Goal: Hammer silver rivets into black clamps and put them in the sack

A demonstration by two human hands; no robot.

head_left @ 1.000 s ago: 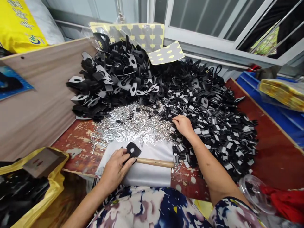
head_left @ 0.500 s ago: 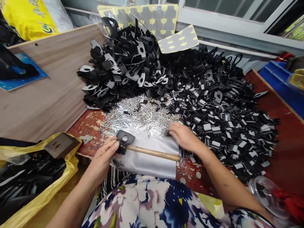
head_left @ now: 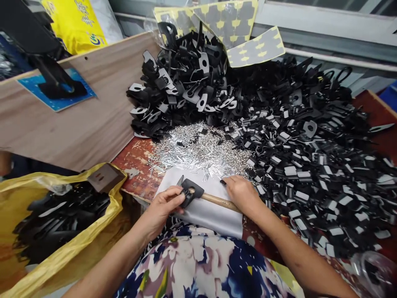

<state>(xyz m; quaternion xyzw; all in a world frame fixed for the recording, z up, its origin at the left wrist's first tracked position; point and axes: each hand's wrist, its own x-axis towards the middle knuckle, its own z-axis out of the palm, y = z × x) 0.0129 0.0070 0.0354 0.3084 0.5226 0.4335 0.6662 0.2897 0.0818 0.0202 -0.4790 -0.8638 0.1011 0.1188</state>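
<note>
My left hand (head_left: 166,207) is closed on a black plastic clip (head_left: 196,188) with a round hole, pinched between thumb and fingers. Under the clip and across the light grey sheet (head_left: 209,221) lies a wooden handle (head_left: 221,201); its left end is hidden. My right hand (head_left: 242,191) is closed above the handle's right end, with a small black piece (head_left: 222,182) at its fingertips. Just beyond both hands spreads a heap of thin silver pins (head_left: 198,151).
Large black clip parts (head_left: 186,78) are piled behind the pins. Small black pieces with grey faces (head_left: 297,165) cover the right side. At left stand a wooden board (head_left: 102,97) and a yellow bag (head_left: 116,207) of black parts. A clear plastic tub (head_left: 372,265) is at lower right.
The view has turned left. My left hand has brought the clip toward the right hand. My right hand has drawn back from the heap's edge with a small black piece.
</note>
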